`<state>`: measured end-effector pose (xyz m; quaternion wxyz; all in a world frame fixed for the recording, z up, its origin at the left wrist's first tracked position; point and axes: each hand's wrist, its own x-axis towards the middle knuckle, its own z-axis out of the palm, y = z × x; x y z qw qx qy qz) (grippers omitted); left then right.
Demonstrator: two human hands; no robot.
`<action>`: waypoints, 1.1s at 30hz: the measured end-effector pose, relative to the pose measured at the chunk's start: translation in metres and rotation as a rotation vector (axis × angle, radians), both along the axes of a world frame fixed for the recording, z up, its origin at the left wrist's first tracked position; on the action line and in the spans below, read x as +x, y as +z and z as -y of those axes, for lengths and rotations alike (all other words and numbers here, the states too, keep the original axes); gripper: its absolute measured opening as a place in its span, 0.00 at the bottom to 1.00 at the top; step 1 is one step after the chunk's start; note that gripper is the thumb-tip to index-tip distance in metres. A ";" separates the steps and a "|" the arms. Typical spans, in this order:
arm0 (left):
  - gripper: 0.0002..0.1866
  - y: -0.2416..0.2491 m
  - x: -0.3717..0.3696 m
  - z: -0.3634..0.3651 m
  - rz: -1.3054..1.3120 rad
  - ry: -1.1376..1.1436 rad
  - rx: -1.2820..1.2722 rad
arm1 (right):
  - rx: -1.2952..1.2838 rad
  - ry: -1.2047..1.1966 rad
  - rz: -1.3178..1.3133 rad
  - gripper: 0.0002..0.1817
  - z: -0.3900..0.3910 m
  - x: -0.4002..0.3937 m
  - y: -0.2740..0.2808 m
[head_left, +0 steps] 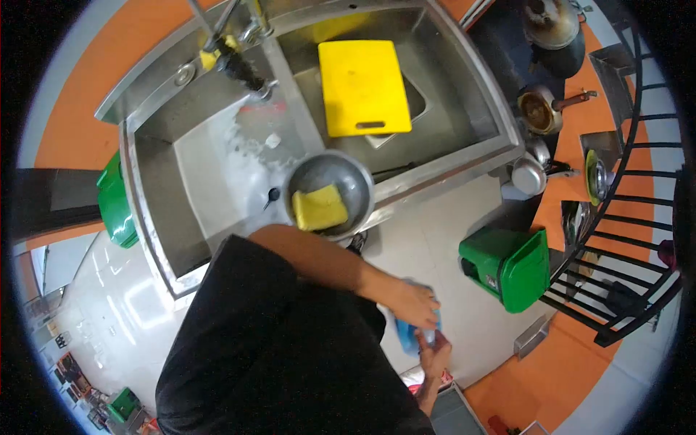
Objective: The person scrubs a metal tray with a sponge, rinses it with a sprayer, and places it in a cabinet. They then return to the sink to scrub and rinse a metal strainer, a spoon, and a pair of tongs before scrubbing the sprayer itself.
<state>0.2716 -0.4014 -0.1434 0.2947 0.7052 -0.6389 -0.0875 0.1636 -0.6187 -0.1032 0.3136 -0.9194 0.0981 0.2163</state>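
The pale tiled floor [428, 232] spreads below everything, shiny at the left. A metal sink [442, 177] with two basins takes up the far part of the scene; whitish suds spread over the bottom of its left basin. At the right, black railings [638, 172] curve from far to near. A green bin [500, 267] stands on the floor to the right, in front of the railings, and another green bin [116, 206] shows partly beyond the sink's left end. Several metal pots [538, 110] stand in a row at the far right. A yellow cutting board [365, 83] leans in the right basin. A round metal pan [330, 163] sits at the sink's near edge, by the divider, its dark handle pointing right.

The person's hands are well apart from the pan, meeting over the floor to its right. The left hand [415, 304] is bent over a blue object [408, 339], grasping its far part. The right hand [435, 355] touches it from the near side; how firmly it holds, I cannot tell. A folded yellow sponge or cloth [319, 208] lies in the pan.
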 end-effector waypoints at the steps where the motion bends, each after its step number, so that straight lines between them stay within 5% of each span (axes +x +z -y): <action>1: 0.17 0.001 -0.003 -0.003 0.118 0.053 -0.136 | 0.006 0.034 0.017 0.17 -0.016 0.004 0.022; 5: 0.11 0.060 0.003 -0.064 0.246 0.069 -0.142 | -0.093 0.190 0.078 0.17 -0.069 0.028 0.079; 8: 0.10 0.091 -0.007 -0.090 0.360 0.286 -0.151 | -0.069 0.290 0.075 0.23 -0.094 0.045 0.104; 13: 0.09 0.144 -0.005 -0.127 0.220 0.931 -0.134 | -0.127 0.452 0.055 0.26 -0.131 0.064 0.136; 16: 0.10 0.167 -0.011 -0.189 -0.002 1.178 -0.382 | -0.100 0.628 0.146 0.29 -0.150 0.076 0.146; 22: 0.13 0.107 -0.064 -0.300 -0.224 1.641 -0.537 | -0.283 0.954 0.119 0.31 -0.198 0.104 0.169; 24: 0.14 0.079 -0.082 -0.313 -0.345 1.816 -0.407 | -0.317 0.996 -0.039 0.29 -0.223 0.112 0.179; 33: 0.19 0.037 -0.105 -0.319 -0.641 1.841 -0.320 | -0.448 1.271 -0.119 0.24 -0.287 0.150 0.169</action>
